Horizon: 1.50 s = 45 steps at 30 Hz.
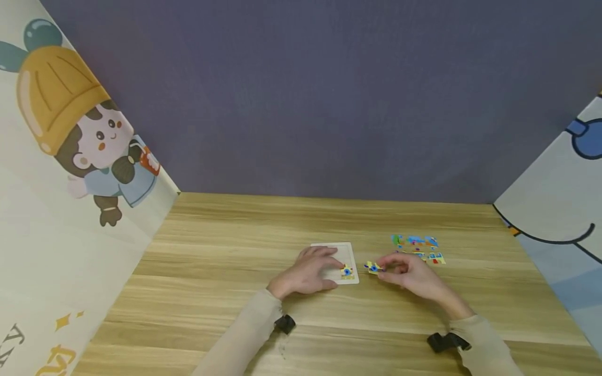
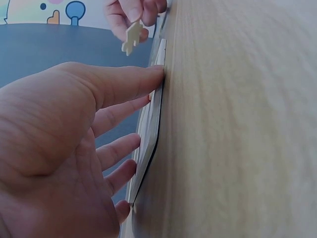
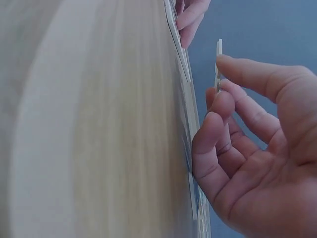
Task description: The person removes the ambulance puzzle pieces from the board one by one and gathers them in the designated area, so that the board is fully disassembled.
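Note:
A pale, shallow puzzle tray (image 1: 345, 251) lies on the table, with one yellow-and-blue puzzle piece (image 1: 347, 272) in its near right corner. My left hand (image 1: 308, 271) rests over the left part of the tray, fingers spread. In the left wrist view its thumb (image 2: 131, 82) touches the tray's edge. Just right of the tray, my right hand (image 1: 414, 274) pinches another yellow-and-blue puzzle piece (image 1: 373, 267) between thumb and fingers. That piece (image 3: 219, 62) is held up off the table, edge-on in the right wrist view.
Several colourful puzzle pieces (image 1: 416, 241) lie beyond the right hand, some partly hidden by it. The wood-grain table (image 1: 226, 271) meets a dark back wall (image 1: 329, 104), with cartoon-printed panels at both sides.

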Motion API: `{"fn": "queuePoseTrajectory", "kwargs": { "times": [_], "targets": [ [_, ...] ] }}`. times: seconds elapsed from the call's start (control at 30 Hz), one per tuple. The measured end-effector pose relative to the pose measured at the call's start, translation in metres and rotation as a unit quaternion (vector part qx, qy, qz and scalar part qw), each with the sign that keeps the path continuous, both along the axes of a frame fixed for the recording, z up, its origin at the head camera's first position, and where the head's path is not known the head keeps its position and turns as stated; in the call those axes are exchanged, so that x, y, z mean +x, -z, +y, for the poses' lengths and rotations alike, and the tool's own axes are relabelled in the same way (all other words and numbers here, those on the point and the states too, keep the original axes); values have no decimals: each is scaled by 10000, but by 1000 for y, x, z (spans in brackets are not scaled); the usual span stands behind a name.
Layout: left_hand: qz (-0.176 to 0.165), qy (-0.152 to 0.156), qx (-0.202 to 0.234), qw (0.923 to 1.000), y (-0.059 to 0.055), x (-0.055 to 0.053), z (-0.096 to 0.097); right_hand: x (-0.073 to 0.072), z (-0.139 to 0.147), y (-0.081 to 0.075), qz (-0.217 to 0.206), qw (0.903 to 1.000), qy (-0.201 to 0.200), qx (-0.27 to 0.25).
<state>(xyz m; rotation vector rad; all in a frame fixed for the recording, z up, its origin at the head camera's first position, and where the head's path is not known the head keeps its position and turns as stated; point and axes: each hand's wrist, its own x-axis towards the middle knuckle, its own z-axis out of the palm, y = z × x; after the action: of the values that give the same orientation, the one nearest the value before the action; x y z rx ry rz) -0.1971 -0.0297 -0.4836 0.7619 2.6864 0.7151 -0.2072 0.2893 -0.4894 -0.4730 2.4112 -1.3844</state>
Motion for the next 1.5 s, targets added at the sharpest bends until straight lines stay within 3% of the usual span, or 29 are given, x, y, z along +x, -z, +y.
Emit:
{"fn": "queuePoseTrajectory", "kwargs": {
  "times": [0.63, 1.2, 1.5],
  "targets": [
    [-41, 36, 57, 10000, 1, 0, -2, 5, 18, 0, 84, 9997, 234, -35],
    [-120, 48, 73, 9999, 1, 0, -2, 10, 51, -2, -171, 9980, 590, 127],
    [-97, 60, 109, 9999, 0, 1, -3, 9, 65, -3, -334, 9978, 509, 252]
  ]
}}
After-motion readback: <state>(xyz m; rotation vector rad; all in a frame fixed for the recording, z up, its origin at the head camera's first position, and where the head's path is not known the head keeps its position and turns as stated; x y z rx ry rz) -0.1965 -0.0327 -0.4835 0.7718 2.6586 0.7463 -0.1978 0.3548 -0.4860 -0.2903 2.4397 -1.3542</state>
